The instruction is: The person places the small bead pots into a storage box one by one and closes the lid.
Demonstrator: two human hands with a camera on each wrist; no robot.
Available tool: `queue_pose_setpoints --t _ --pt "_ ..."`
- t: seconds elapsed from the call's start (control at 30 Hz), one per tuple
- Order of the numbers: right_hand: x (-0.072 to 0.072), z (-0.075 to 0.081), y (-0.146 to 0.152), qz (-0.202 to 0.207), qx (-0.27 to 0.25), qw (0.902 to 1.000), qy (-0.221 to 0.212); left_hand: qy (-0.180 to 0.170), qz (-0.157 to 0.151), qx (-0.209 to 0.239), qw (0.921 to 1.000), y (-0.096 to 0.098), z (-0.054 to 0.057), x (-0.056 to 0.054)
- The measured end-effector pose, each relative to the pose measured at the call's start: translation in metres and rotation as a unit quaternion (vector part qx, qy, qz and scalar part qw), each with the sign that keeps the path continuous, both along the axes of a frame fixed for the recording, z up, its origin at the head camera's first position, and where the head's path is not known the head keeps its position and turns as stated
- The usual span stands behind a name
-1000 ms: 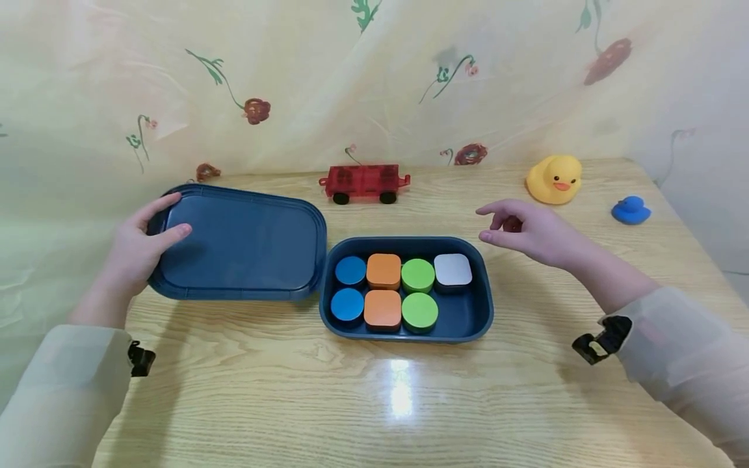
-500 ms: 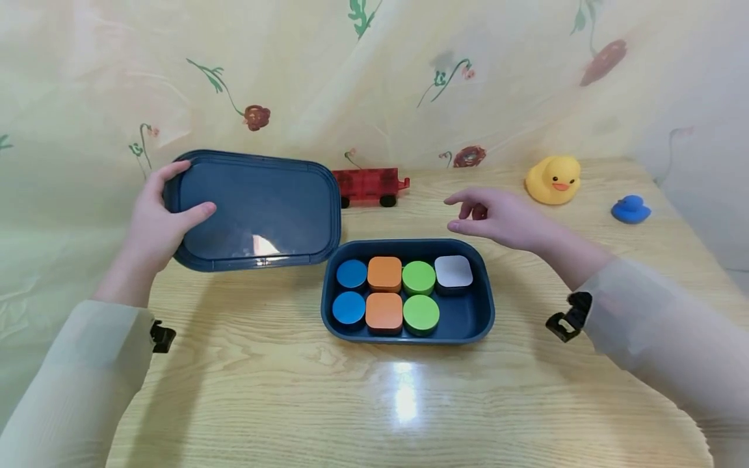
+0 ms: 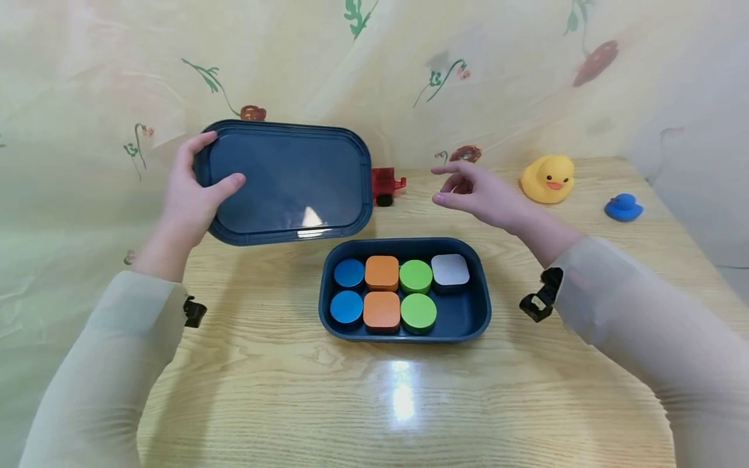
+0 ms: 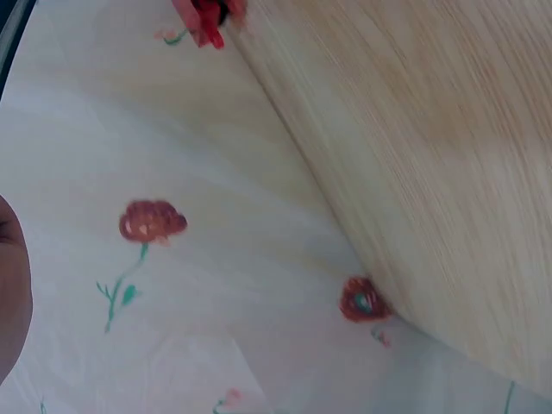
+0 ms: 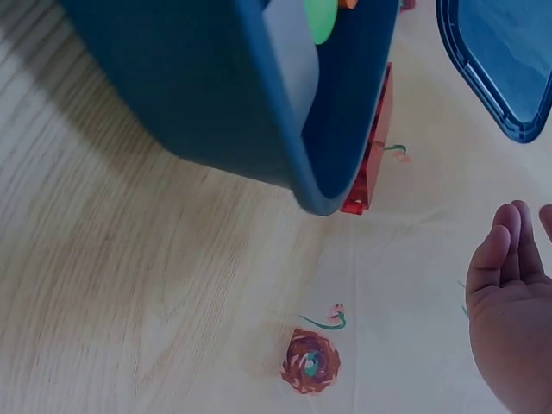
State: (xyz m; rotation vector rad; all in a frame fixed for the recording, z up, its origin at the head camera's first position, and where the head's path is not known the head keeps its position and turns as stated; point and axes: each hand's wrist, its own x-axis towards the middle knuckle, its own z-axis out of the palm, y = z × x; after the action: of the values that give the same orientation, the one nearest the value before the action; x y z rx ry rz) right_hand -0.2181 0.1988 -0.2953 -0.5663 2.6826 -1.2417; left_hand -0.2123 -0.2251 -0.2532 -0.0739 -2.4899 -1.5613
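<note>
My left hand [image 3: 196,185] grips a dark blue lid [image 3: 287,179] by its left end, thumb on the face toward me. Raised above the table, the lid covers part of a red toy wagon [image 3: 383,185]. Below and to the right stands a dark blue box [image 3: 462,333], holding blue round blocks [image 3: 346,307], orange square blocks [image 3: 382,311], green round blocks [image 3: 418,313] and one white square block [image 3: 450,270]. Behind the box's right end my right hand [image 3: 476,194] hovers with nothing in it, its fingers loosely bent. In the right wrist view, the lid's corner [image 5: 509,95] shows past the box.
A yellow rubber duck [image 3: 548,180] sits at the back right of the wooden table [image 3: 281,396], with a small blue duck [image 3: 623,207] beside it. A flowered cloth [image 3: 322,65] hangs behind the table.
My left hand has raised the lid and moved it right, so it now hides most of the wagon. My right hand has moved left and farther back. The box and blocks stay put.
</note>
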Motion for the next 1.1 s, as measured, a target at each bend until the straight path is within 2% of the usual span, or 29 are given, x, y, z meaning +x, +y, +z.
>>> queue_pose_setpoints --t 0.13,0.23,0.4,0.53,0.77,0.9,1.0,1.1 --pt "-0.005 0.002 -0.001 -0.016 -0.056 0.9981 -0.022 0.018 -0.032 0.053 0.9979 0.023 -0.004 -0.006" --pt "-0.007 0.002 0.0 -0.031 -0.095 0.9945 -0.033 0.029 -0.067 0.089 0.9933 0.042 -0.006 -0.01" --pt "-0.009 0.0 0.0 -0.045 -0.176 0.9831 -0.022 0.034 -0.129 0.15 0.9796 0.07 -0.01 -0.016" --pt "-0.01 0.001 0.0 -0.044 -0.225 0.9734 -0.011 0.039 -0.148 0.18 0.9716 0.085 -0.015 -0.018" --pt "-0.009 0.006 0.002 -0.047 -0.225 0.9731 -0.01 0.051 -0.138 0.157 0.9765 0.101 -0.024 -0.023" --pt "-0.008 0.007 0.005 -0.045 -0.232 0.9716 -0.01 0.046 -0.14 0.142 0.9789 0.105 -0.026 -0.024" --pt "-0.009 0.007 0.007 -0.047 -0.228 0.9723 -0.016 0.041 -0.137 0.104 0.9842 0.106 -0.027 -0.023" --pt "-0.011 0.007 0.009 -0.051 -0.213 0.9756 -0.016 0.033 -0.148 0.072 0.9858 0.106 -0.028 -0.023"
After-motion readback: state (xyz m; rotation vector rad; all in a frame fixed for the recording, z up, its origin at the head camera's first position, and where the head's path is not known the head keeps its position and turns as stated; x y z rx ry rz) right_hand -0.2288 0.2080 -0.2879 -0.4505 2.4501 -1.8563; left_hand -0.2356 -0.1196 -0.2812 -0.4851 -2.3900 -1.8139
